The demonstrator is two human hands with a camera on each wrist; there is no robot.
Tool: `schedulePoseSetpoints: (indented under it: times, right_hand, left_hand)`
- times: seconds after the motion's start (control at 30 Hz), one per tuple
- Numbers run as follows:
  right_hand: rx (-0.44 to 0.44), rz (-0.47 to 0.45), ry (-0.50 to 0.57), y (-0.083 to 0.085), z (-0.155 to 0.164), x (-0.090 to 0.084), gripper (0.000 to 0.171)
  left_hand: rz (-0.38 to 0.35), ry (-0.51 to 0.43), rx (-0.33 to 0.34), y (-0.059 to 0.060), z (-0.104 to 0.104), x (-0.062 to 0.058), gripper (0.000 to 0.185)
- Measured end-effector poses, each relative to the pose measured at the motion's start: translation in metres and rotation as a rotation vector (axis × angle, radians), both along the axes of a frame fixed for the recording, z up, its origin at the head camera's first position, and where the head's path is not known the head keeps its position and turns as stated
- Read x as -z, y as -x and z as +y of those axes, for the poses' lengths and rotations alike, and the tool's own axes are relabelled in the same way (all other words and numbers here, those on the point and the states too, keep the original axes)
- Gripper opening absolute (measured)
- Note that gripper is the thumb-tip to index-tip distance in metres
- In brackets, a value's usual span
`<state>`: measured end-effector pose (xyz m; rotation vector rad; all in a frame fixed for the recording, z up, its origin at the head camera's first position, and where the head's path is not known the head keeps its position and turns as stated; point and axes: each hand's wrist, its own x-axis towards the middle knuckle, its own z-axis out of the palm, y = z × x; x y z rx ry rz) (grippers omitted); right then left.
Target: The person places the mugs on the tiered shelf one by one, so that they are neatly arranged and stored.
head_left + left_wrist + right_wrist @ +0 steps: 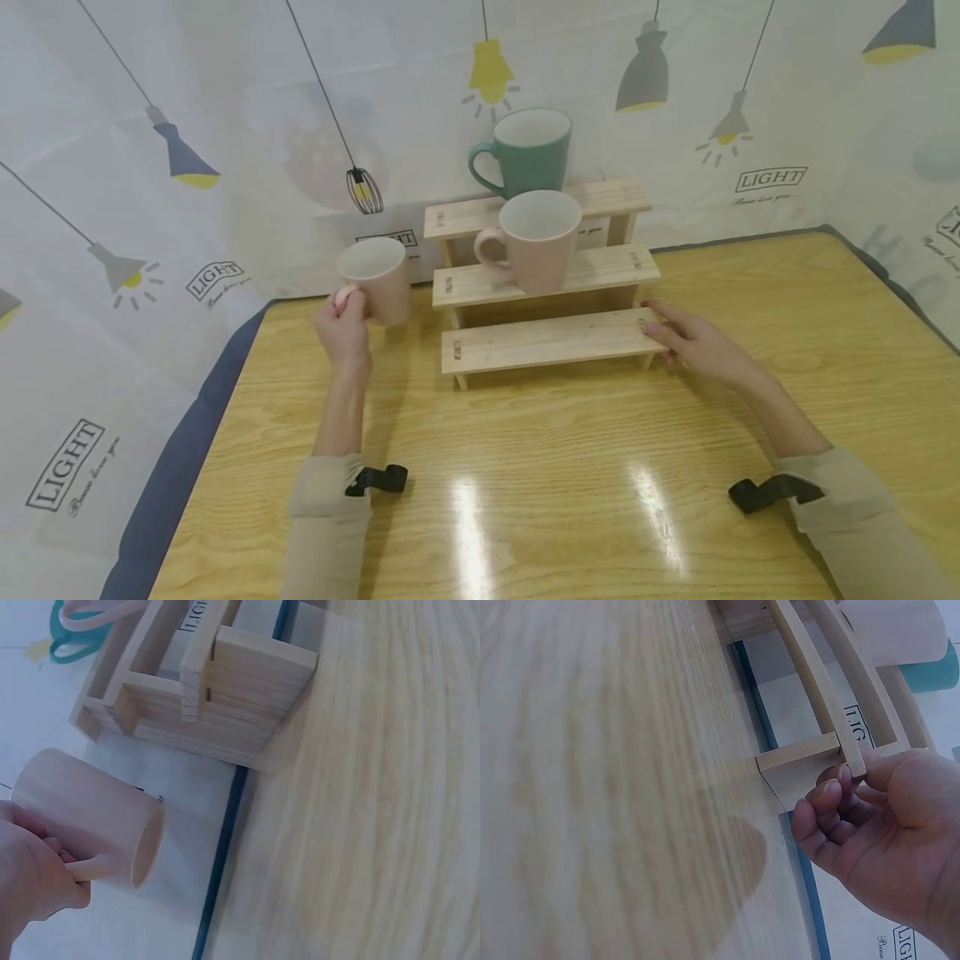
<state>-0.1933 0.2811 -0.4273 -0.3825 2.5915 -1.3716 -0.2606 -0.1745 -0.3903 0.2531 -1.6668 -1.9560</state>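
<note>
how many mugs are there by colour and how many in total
Pale pink ceramic mugs: 2, one held in the left hand at, one on the middle step of the three-step wooden rack at.
Teal ceramic mug: 1, on the top step.
Total: 3 mugs.
</note>
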Motion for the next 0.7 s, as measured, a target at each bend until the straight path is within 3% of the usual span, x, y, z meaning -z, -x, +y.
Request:
schedulePoseSetpoints:
  times: [0.3, 0.7]
  right_hand:
    - [0.001, 0.002, -0.013, 0.001, 0.001, 0.001, 0.064]
    - [-0.003, 0.008, -0.016, 0.002, -0.001, 0.0, 0.064]
  left_hand:
    - [0.08, -0.068, 0.032, -0.019, -0.001, -0.022, 0.037]
    - [0.186, -0.057, 0.199, -0.042, -0.002, -0.033, 0.037]
